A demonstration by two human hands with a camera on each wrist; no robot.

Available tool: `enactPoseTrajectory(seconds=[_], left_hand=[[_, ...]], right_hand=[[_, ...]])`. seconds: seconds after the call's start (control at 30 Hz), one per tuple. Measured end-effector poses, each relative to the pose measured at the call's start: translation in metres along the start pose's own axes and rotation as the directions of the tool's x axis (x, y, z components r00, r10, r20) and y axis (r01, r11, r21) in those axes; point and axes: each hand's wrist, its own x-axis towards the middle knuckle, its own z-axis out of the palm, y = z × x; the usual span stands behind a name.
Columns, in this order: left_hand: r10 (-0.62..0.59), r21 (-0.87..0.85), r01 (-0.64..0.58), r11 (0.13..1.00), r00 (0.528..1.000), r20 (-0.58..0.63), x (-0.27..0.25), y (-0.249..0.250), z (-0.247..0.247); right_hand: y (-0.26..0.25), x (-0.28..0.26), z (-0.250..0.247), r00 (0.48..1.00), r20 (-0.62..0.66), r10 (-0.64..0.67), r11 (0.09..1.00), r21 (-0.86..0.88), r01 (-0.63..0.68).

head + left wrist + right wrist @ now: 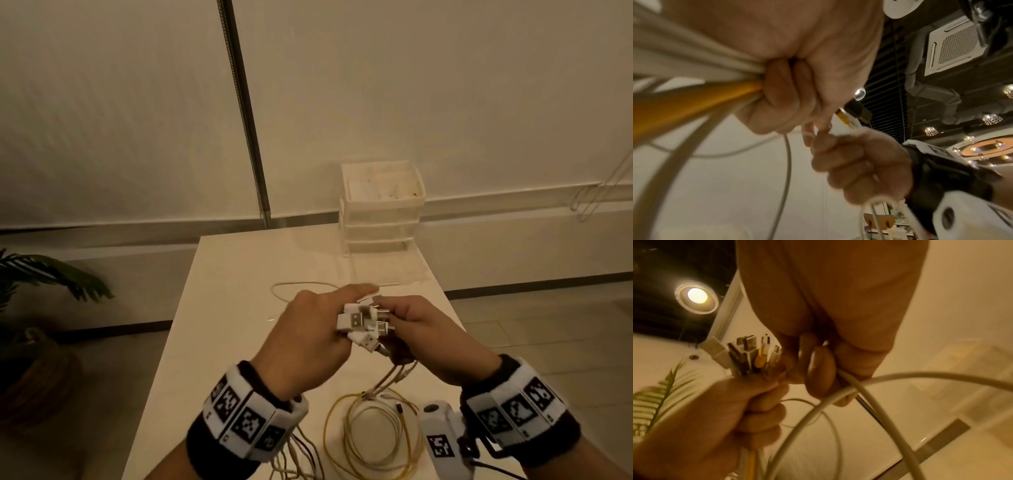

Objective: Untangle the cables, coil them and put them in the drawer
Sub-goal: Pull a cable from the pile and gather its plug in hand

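On the left, a potted plant (51, 277) stands on the floor beside the table (219, 308). The left hand (308, 339) is fisted round a bundle of cables (373, 431), their plugs (359, 320) gathered together and sticking out above the fingers. Right beside it, touching, the right hand (428, 339) curls round a white cable and seems to be fingering the plug ends. Below both hands the yellow and white leads hang in loose, overlapping loops on the near end of the table; one pale strand (301, 286) lies farther out. At the far right end stands the drawer unit (380, 209). I'd judge the ends sorted, but the coiling and stowing are still ahead.
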Motion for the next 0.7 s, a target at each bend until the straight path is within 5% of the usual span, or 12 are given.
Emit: enactPoseTrajectory(seconds=[0.27, 0.53, 0.7], left_hand=[[-0.144, -0.001, 0.146, 0.989, 0.973, -0.181, 0.009, -0.012, -0.012], [-0.385, 0.023, 0.486, 0.874, 0.72, -0.578, 0.007, -0.034, -0.061], [-0.366, 0.031, 0.461, 0.887, 0.741, -0.563, 0.001, -0.032, -0.056]], right_hand=[[0.007, -0.002, -0.004, 0.998, 0.068, 0.002, 0.959, 0.281, -0.021], [0.035, -0.014, -0.011, 0.999, -0.003, -0.04, 0.987, -0.155, 0.039], [0.05, -0.018, -0.015, 0.998, 0.034, 0.056, 0.946, 0.318, -0.064]])
